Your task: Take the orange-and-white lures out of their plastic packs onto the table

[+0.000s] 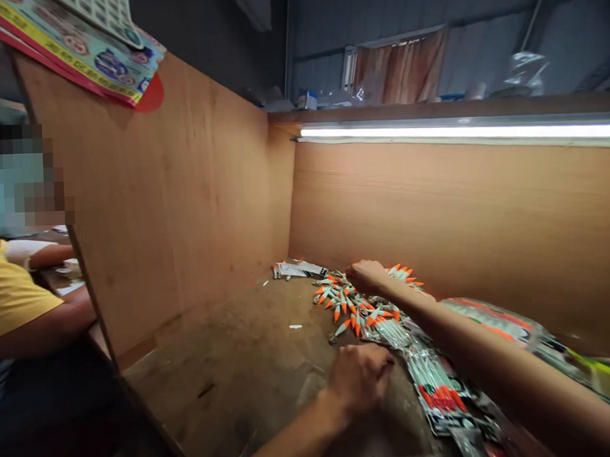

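Head camera view has the right hand (367, 277) bent down at the far side of a heap of orange-tipped pieces (343, 302) on the desk (214, 371), with clear packets (433, 377) lying just nearer the person. From over here I can't tell whether its fingers have closed on anything. The left hand (360, 376) is in front of the heap, fingers curled in narrow; whether something is tucked inside, I can't make out either. Those pieces lie crisscrossed and look apt to snag, so I'd pinch one by its smooth body, ease it up slowly and let its neighbours slide off.
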`<control>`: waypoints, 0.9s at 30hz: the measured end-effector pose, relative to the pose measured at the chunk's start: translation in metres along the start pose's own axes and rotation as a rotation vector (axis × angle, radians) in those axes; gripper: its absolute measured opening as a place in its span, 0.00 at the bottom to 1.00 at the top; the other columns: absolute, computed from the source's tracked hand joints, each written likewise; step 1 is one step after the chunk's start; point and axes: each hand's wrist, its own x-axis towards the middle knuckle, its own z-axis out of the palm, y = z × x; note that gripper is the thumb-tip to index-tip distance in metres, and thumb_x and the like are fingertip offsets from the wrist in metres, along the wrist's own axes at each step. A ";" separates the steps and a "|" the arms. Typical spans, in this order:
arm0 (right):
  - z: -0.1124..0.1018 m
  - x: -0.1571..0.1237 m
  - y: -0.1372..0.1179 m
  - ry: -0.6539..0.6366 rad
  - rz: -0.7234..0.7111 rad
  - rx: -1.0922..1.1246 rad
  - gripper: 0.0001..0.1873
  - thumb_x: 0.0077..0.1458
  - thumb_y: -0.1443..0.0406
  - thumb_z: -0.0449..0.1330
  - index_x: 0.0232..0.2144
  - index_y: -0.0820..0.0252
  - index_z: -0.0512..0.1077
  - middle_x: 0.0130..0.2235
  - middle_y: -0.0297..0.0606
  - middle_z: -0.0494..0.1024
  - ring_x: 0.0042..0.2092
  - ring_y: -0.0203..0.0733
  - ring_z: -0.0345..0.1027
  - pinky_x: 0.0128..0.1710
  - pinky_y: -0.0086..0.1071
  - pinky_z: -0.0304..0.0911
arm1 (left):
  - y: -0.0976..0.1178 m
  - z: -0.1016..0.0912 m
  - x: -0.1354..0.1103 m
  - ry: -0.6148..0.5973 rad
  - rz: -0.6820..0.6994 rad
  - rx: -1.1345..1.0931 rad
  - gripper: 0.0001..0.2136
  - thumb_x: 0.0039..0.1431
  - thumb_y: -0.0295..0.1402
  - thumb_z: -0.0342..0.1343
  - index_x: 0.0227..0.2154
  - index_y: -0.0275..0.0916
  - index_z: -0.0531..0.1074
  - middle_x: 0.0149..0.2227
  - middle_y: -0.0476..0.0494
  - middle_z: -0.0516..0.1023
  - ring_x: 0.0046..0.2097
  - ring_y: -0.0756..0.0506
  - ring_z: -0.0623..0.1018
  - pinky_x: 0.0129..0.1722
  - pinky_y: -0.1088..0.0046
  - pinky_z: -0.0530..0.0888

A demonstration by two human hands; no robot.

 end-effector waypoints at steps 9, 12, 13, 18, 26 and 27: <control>0.072 0.149 -0.099 -0.040 -0.037 0.174 0.50 0.56 0.53 0.63 0.72 0.54 0.43 0.69 0.55 0.57 0.64 0.58 0.61 0.58 0.44 0.60 | -0.016 0.029 -0.002 -0.060 -0.076 0.259 0.06 0.55 0.34 0.58 0.32 0.40 0.79 0.30 0.37 0.82 0.29 0.40 0.80 0.26 0.68 0.67; 0.088 0.166 -0.118 -0.075 -0.027 0.212 0.46 0.55 0.58 0.65 0.71 0.46 0.49 0.70 0.54 0.56 0.63 0.60 0.63 0.58 0.50 0.60 | -0.021 0.022 0.003 -0.104 -0.351 0.295 0.07 0.53 0.33 0.58 0.30 0.38 0.80 0.31 0.33 0.82 0.33 0.35 0.81 0.30 0.63 0.70; 0.090 0.168 -0.120 -0.075 -0.025 0.228 0.40 0.56 0.60 0.63 0.68 0.47 0.56 0.67 0.53 0.61 0.62 0.59 0.65 0.58 0.50 0.60 | -0.021 0.018 0.005 -0.135 -0.413 0.291 0.08 0.52 0.32 0.58 0.32 0.39 0.81 0.32 0.31 0.82 0.35 0.33 0.82 0.32 0.61 0.71; 0.079 0.164 -0.093 0.037 0.082 0.350 0.20 0.62 0.65 0.54 0.54 0.60 0.74 0.52 0.56 0.78 0.54 0.53 0.72 0.52 0.40 0.63 | -0.015 0.007 0.013 -0.219 -0.547 0.225 0.11 0.56 0.29 0.55 0.36 0.40 0.83 0.36 0.24 0.82 0.42 0.30 0.82 0.38 0.53 0.74; -0.001 0.115 -0.008 0.302 0.161 0.730 0.22 0.53 0.69 0.52 0.46 0.71 0.78 0.40 0.46 0.82 0.41 0.44 0.76 0.40 0.29 0.67 | -0.016 0.002 0.004 -0.123 -0.352 0.297 0.13 0.64 0.36 0.50 0.38 0.39 0.79 0.38 0.32 0.82 0.42 0.33 0.82 0.39 0.57 0.75; -0.014 0.095 0.003 0.328 0.153 0.781 0.22 0.53 0.67 0.52 0.46 0.72 0.77 0.40 0.45 0.82 0.39 0.42 0.76 0.39 0.29 0.68 | -0.016 -0.001 0.005 -0.118 -0.345 0.317 0.13 0.65 0.36 0.49 0.38 0.40 0.79 0.38 0.33 0.83 0.41 0.34 0.82 0.39 0.59 0.74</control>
